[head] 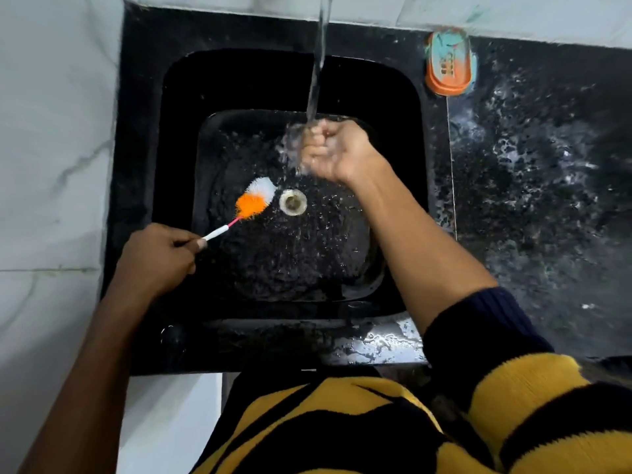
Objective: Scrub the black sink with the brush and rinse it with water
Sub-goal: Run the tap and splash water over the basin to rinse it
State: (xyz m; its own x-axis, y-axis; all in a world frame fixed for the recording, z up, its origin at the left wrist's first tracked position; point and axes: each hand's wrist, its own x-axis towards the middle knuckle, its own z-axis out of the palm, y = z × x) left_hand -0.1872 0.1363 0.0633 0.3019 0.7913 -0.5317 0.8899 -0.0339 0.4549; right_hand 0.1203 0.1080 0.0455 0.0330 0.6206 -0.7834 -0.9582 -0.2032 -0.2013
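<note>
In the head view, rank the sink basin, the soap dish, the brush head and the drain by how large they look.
1. Sink basin, by far the largest.
2. Soap dish.
3. Brush head, orange and white bristles together.
4. Drain, smallest.
The dish sits higher and nearer the camera than the brush head, so that pair is less certain.

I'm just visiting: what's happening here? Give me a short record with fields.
place: black stone sink, wet
water: running stream from above
left hand: grip on orange-and-white bristle brush, bristles beside the round metal drain
right hand: curled under the stream, empty as far as visible
counter: orange soap dish at back right
</note>
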